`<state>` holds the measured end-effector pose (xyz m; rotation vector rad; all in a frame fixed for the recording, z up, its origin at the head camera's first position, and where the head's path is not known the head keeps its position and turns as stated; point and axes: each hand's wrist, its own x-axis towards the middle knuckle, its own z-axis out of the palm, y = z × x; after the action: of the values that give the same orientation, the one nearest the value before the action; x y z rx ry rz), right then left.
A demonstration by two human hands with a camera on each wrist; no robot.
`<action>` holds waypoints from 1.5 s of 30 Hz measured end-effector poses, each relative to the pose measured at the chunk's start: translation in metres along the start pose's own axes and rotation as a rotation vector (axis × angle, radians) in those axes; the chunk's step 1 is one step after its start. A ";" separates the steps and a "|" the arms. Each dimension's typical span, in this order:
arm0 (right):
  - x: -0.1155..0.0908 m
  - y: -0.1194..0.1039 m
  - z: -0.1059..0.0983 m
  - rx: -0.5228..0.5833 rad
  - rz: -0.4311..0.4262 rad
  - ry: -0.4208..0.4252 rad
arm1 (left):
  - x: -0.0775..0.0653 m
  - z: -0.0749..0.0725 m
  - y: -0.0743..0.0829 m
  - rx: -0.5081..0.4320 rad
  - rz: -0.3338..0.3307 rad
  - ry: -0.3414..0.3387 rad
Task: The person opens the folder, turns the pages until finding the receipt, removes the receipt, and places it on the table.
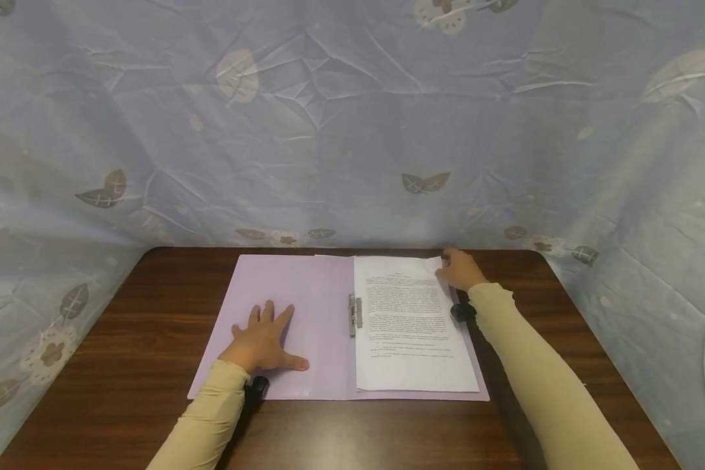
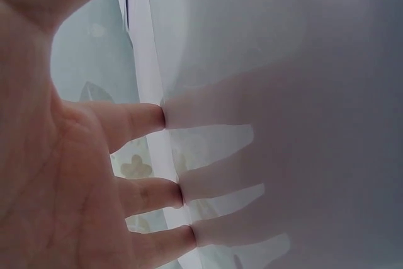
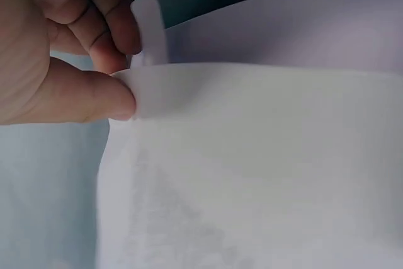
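The paper (image 1: 408,316), likely light, limp and easily creased, suits a corner hold: the right grip (image 1: 461,269) pinches there; the left grip (image 1: 264,342), splayed, touches the folder (image 1: 320,294).

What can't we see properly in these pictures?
Words on the top sheet: too small in the head view, blurred in the right wrist view.
Folder beneath the left hand: hidden by that hand in the head view.
Upper arms: cut off by the head view's bottom edge.
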<state>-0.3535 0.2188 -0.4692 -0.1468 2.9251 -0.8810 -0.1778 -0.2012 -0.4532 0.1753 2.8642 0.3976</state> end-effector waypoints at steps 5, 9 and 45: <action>-0.001 -0.001 -0.015 0.126 -0.032 -0.011 | 0.001 -0.001 0.001 -0.011 -0.005 -0.007; -0.005 -0.004 -0.024 0.158 -0.072 0.010 | 0.000 -0.002 0.002 -0.013 -0.008 -0.011; -0.097 0.015 -0.019 0.306 -0.060 -0.083 | -0.001 -0.001 0.001 -0.016 0.003 -0.005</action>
<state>-0.2600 0.2525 -0.4566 -0.2444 2.6818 -1.2831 -0.1772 -0.2010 -0.4520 0.1770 2.8557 0.4198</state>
